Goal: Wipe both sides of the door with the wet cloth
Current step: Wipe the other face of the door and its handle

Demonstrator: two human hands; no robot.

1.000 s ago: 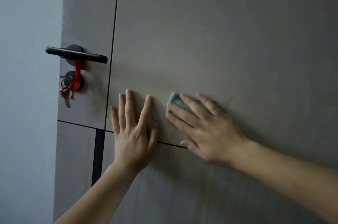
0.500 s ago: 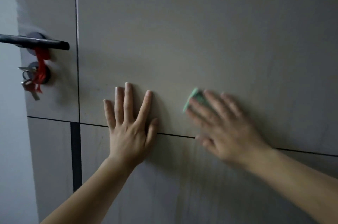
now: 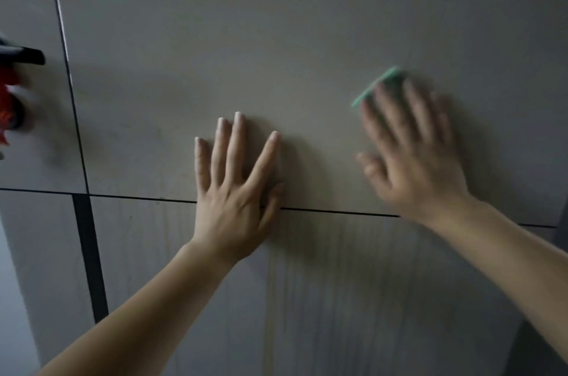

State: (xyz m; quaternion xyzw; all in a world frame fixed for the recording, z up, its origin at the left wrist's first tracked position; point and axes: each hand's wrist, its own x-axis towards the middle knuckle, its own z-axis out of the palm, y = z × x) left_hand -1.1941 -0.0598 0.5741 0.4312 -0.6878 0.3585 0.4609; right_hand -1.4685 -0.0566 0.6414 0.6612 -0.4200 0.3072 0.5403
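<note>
Head view is looking straight at a grey door that is filling almost the whole frame, with two bare forearms reaching up to it from the bottom edge. The left hand is lying flat on the door at the centre of the frame, its fingers straight, slightly fanned and pointing upward. Its palm is sitting across a thin dark horizontal groove that is running from the left edge toward the right, and it is holding nothing. The right hand, to the right of centre and a little higher, is blurred. Its fingers are stretched out straight and are pressing a green cloth against the panel above the groove. Only a strip of the cloth is showing, peeking out past the fingertips toward the upper left of that hand, while the rest is lying hidden beneath the fingers. The two hands are apart, with bare door showing between them. Below the groove, in the lower middle of the frame, faint vertical streaks are running down the surface. At the far left edge the tip of a black lever handle is poking into view, and something red is hanging just under it, too blurred and cropped to make out. A thin vertical seam is descending from the top left, and a wider dark vertical strip is continuing below the groove at lower left.
</note>
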